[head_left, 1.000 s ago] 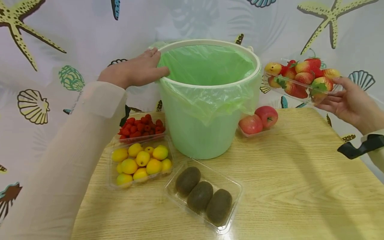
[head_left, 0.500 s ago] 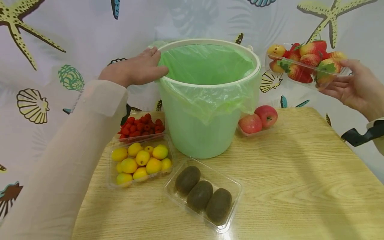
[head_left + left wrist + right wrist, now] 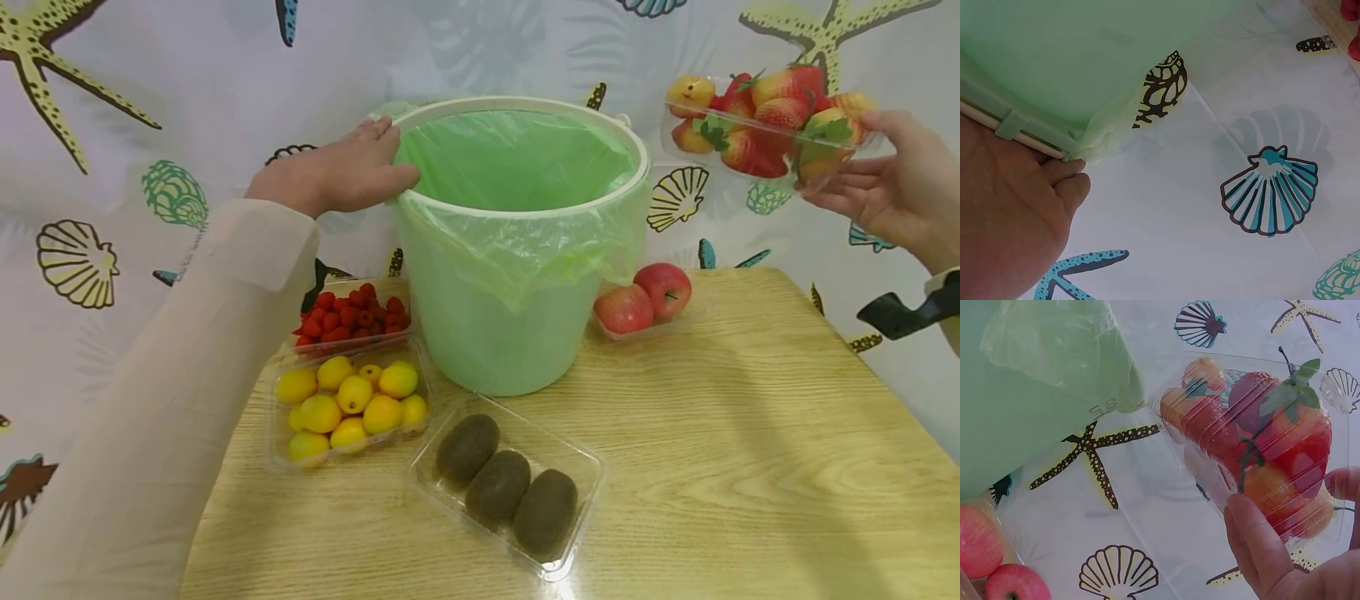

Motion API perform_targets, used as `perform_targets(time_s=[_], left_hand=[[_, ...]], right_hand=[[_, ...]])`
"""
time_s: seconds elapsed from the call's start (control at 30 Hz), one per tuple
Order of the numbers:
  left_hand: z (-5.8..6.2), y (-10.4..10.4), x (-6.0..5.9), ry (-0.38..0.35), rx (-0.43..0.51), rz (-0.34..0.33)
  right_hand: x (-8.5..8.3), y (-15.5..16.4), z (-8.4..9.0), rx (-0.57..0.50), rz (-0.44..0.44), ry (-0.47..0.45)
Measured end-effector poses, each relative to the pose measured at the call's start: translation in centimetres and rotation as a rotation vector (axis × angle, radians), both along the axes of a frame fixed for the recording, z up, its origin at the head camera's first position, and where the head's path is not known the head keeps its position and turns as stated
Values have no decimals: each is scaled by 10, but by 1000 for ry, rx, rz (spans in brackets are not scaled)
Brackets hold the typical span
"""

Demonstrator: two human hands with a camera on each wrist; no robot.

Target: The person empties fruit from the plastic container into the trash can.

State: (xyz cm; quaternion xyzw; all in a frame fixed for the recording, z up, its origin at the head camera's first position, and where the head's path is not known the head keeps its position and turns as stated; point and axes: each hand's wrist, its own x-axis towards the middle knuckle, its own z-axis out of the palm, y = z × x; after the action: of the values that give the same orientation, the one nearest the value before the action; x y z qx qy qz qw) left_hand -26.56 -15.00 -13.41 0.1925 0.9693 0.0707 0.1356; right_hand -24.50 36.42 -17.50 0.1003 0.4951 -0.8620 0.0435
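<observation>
My left hand (image 3: 337, 171) grips the rim of a pale green bucket (image 3: 502, 333), thumb lying over the edge. In the left wrist view its fingers (image 3: 1072, 187) sit under the rim by the handle. A light green plastic bag (image 3: 517, 158) lines the bucket and folds over its outside. To the right, my right hand (image 3: 900, 179) holds a clear plastic container of strawberries (image 3: 776, 117) by its end, raised above the table and to the right of the bucket. From the right wrist view, the fingers and thumb support the container's ribbed underside (image 3: 1235, 437).
On the wooden table (image 3: 720, 467) stand clear containers of red berries (image 3: 352, 315), small yellow fruits (image 3: 352, 408), kiwis (image 3: 498, 487) and apples (image 3: 663, 290). Most are close around the bucket's base. A patterned curtain (image 3: 225, 75) hangs behind.
My right hand has lifted the strawberry container upward and slightly right. The left hand stays on the bucket's rim, and the other containers have not moved.
</observation>
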Motion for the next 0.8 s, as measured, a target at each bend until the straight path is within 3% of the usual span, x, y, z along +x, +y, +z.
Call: perform_targets(time_s=[0.53,0.8], left_hand=[[-2,0,-1,10,-2,-2],[-2,0,-3,18,7,-7]], right_hand=[[-9,-34,22,-23,87,69],[-20,-56,27,-44,131,34]])
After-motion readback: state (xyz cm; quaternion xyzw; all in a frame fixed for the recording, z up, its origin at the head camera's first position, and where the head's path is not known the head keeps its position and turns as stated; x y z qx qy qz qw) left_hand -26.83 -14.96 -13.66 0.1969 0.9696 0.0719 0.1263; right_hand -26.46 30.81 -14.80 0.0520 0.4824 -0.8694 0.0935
